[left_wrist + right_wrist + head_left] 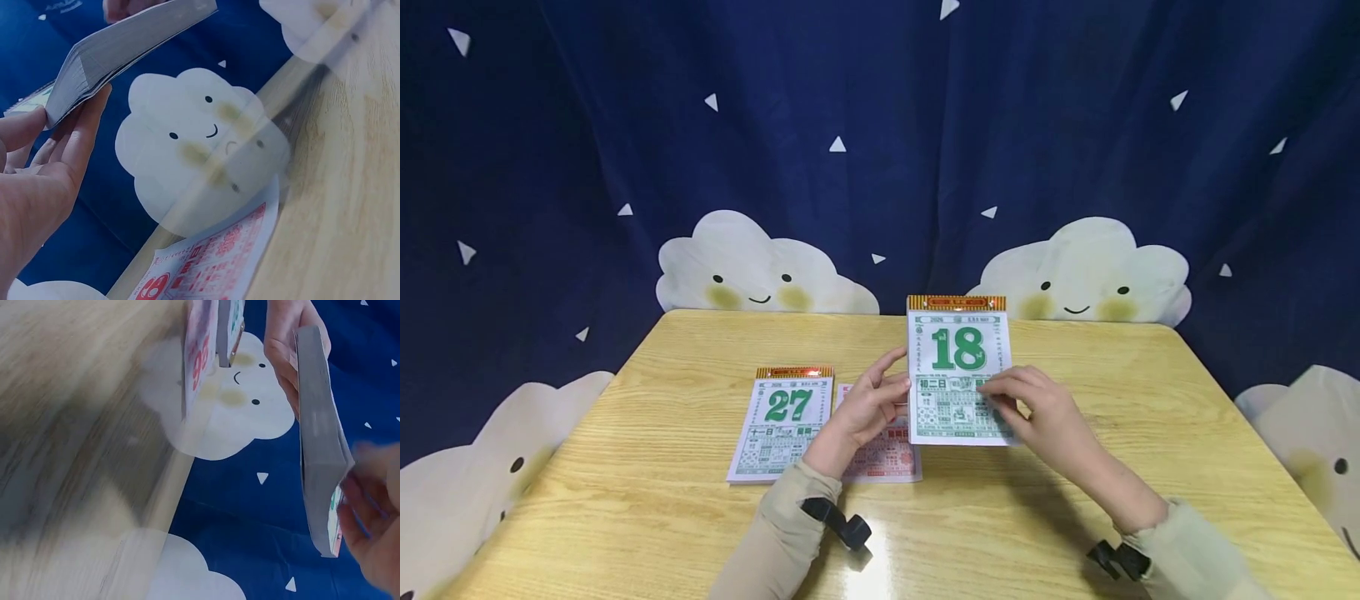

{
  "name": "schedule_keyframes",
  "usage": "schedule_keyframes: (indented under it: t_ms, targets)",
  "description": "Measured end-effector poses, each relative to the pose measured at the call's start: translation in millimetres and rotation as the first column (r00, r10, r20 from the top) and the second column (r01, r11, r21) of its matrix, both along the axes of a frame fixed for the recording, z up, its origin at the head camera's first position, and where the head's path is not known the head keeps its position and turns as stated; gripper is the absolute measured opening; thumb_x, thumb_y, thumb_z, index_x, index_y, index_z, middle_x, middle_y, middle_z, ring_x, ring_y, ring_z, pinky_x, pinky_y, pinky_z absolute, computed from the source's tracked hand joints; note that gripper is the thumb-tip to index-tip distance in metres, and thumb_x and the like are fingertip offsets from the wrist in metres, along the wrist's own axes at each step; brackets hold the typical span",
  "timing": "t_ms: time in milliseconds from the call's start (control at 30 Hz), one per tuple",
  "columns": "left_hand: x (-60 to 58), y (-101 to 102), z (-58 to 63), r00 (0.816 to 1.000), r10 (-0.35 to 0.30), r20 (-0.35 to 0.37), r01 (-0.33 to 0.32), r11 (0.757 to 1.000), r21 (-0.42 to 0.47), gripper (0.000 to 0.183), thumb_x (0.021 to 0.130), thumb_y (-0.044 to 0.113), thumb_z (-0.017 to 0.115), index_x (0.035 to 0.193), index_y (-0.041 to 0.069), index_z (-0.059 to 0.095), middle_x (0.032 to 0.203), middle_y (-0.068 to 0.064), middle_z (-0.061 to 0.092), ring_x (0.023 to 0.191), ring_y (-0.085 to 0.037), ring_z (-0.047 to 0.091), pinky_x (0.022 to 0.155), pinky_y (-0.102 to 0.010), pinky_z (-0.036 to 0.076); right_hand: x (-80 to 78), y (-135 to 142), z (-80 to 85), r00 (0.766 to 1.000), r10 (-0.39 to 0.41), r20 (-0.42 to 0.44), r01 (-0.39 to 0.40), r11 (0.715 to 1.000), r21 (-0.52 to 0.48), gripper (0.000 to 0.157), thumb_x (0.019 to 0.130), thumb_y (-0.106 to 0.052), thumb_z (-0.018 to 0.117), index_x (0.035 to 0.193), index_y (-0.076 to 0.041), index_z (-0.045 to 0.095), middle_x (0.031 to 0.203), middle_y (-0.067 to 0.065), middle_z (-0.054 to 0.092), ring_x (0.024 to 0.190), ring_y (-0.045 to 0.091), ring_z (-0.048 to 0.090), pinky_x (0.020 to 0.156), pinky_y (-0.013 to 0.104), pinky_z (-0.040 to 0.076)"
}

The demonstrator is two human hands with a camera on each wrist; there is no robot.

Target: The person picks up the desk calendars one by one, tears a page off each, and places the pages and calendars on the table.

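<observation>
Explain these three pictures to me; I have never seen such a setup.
There is no machine here: a person works bare-handed. The widest picture comes from a camera on the head, looking forward and down; the others come from wrist cameras, one per hand. On the wooden table lie a green-printed calendar showing 27 and, beside it, a red-printed calendar, partly hidden. The left hand holds up a third calendar showing 18 by its left edge. The right hand has its fingers at that calendar's front; whether they pinch a page, I can't tell.
</observation>
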State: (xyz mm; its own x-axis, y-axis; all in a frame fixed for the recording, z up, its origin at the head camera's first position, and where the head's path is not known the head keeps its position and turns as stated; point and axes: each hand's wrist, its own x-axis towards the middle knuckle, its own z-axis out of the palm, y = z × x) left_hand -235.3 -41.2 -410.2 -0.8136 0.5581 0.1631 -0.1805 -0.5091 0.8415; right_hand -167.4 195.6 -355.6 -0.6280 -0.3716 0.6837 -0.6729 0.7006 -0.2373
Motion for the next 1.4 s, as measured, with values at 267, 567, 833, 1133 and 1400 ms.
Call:
schedule_keyframes:
  t_ms: [267,567,833,1133,1400]
  targets:
    - [0.4,-1.1,0.0,1.000,0.006,0.020,-0.007,1.000,0.025,0.054,0.091,-0.010,0.035,0.139,0.013,0.031,0.101,0.000,0.068,0.084,-0.015,0.066,0.068,-0.029,0.054,2.4,-3.7,-5.7,0.991,0.133,0.016,-0.134,0.974,0.181,0.023,0.064,-0.031,0.078,0.082,-0.020,0.071,0.089,-0.011,0.061,0.083,0.008,0.053,0.072,0.029,0.046]
    - [-0.1,-1.5,1.1,1.000,0.008,0.022,-0.009,1.000,0.027,0.054,0.091,-0.009,0.035,0.140,0.010,0.027,0.101,-0.001,0.067,0.083,-0.014,0.065,0.068,-0.028,0.054,3.6,-6.6,-4.8,0.992,0.124,0.026,-0.126,0.972,0.197,0.010,0.068,-0.021,0.076,0.077,-0.021,0.073,0.086,-0.012,0.060,0.084,0.008,0.052,0.073,0.030,0.045]
    - [-0.6,-2.0,0.5,1.000,0.000,0.020,-0.001,0.999,0.041,0.054,0.092,-0.008,0.034,0.142,0.009,0.025,0.100,-0.001,0.068,0.083,-0.014,0.066,0.069,-0.029,0.054,8.5,-12.0,-4.1,0.982,0.024,0.185,-0.024,1.000,-0.007,0.017,0.067,-0.011,0.077,0.071,-0.022,0.065,0.082,-0.011,0.058,0.072,0.004,0.051,0.058,0.019,0.045]
    - [0.0,-1.8,0.2,1.000,0.013,0.025,-0.014,0.999,0.047,0.053,0.091,-0.010,0.033,0.141,0.009,0.027,0.096,-0.002,0.068,0.083,-0.014,0.066,0.070,-0.029,0.055,8.4,-4.3,11.0,0.940,0.049,0.336,0.018,0.981,-0.192,0.012,0.074,-0.017,0.074,0.075,-0.025,0.066,0.077,-0.013,0.060,0.067,0.003,0.052,0.058,0.019,0.046]
    - [0.5,-1.7,1.1,0.999,0.046,0.004,-0.046,0.999,0.014,0.056,0.090,-0.008,0.036,0.143,0.006,0.023,0.096,0.001,0.069,0.081,-0.013,0.066,0.067,-0.027,0.055,5.2,8.1,26.4,0.909,0.047,0.414,0.110,0.931,-0.347,0.004,0.080,-0.011,0.069,0.084,-0.011,0.068,0.082,0.002,0.067,0.071,0.004,0.061,0.063,0.018,0.051]
